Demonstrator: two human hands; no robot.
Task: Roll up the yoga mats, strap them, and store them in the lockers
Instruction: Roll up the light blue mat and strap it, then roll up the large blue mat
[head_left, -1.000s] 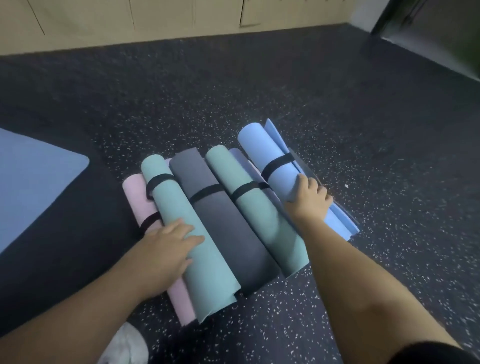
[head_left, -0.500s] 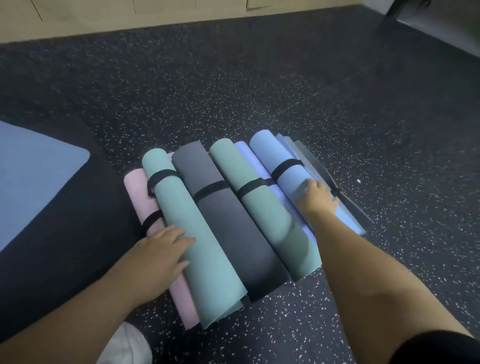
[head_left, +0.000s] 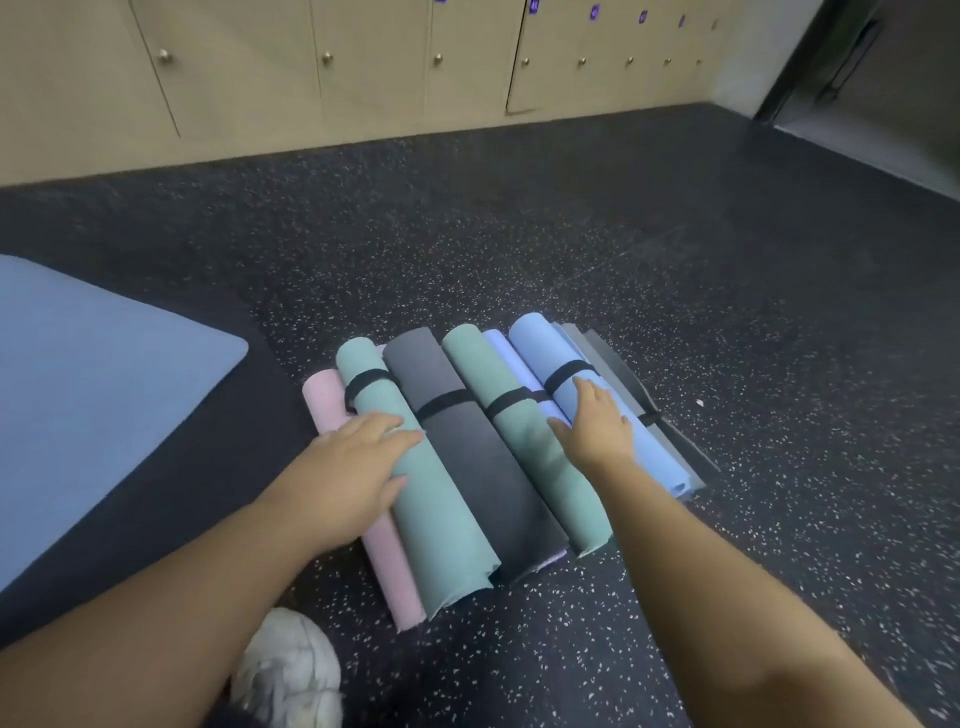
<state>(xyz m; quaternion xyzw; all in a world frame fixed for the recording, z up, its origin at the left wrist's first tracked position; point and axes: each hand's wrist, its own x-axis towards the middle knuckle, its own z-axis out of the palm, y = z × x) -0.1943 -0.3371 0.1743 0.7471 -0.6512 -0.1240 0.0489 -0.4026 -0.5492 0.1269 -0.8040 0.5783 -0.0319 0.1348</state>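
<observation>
Your flat left hand rests on a strapped green roll; your right hand, fingers straight, presses the strapped blue roll on the floor.

Left hand: palm down, fingers straight and together, thumb low on the near side.
Right hand: palm down, fingers extended forward, thumb spread to the left.
Forearms: both bare, reaching forward from the lower frame edge.
</observation>
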